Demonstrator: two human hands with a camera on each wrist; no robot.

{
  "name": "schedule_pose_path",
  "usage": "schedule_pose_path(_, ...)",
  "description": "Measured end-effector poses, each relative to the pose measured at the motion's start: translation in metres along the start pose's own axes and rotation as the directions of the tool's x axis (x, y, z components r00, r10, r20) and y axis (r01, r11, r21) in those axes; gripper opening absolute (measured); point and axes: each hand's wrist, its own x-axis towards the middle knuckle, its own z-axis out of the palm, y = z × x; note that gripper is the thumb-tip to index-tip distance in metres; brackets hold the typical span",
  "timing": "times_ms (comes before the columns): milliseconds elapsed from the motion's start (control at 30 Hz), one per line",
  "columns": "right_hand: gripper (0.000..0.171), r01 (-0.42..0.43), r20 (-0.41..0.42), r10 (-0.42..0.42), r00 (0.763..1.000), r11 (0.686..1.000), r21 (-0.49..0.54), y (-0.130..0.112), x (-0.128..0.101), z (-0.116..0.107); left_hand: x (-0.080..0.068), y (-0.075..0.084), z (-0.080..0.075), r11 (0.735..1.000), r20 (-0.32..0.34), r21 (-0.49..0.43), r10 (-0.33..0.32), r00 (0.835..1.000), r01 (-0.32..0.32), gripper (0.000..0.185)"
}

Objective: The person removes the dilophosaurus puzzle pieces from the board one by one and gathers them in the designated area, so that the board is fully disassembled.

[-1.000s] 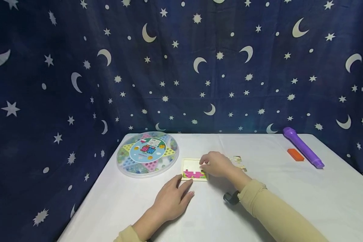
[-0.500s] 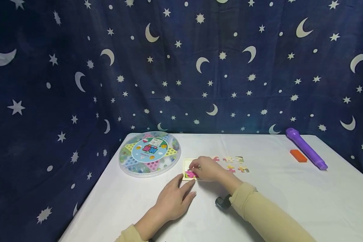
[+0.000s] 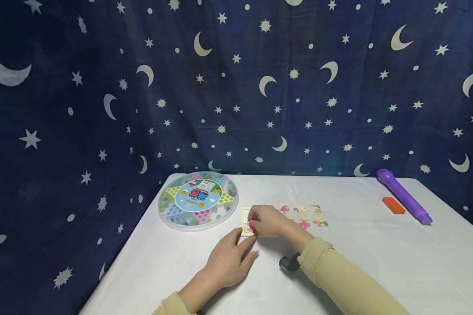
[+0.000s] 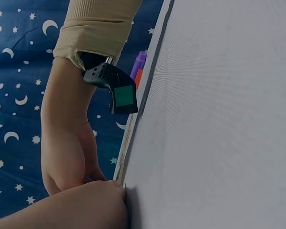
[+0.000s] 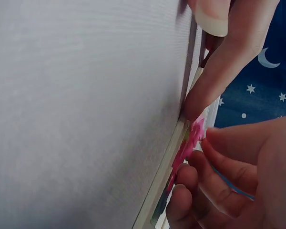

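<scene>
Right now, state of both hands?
Left hand: open, flat on the table, fingertips against the puzzle tray.
Right hand: pinching a pink puzzle piece in the tray.

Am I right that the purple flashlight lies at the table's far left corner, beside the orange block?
Not quite: the purple flashlight lies at the table's far right corner, beside the orange block, as the head view shows. The round game case sits at the far left.
</scene>
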Motion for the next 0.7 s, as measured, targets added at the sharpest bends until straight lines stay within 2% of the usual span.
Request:
schedule_pose_path(133, 0.009, -0.004, -0.007, 0.004, 1.000, 1.000, 0.008, 0.000, 0.000, -0.001, 0.000, 0.001, 0.000, 1.000, -0.004, 0.005, 0.000, 1.000, 0.000, 0.047)
schedule_pose_path(400, 0.015, 0.026, 0.018, -0.025, 1.000, 0.998, -0.052, -0.004, -0.002, -0.004, 0.000, 0.001, -0.001, 1.000, -0.011, 0.002, 0.015, 1.000, -0.015, 0.047)
schedule_pose_path(700, 0.017, -0.030, -0.028, 0.028, 0.999, 0.997, -0.067, -0.011, -0.002, -0.005, 0.001, 0.002, -0.002, 1.000, -0.019, -0.002, 0.016, 1.000, -0.016, 0.046)
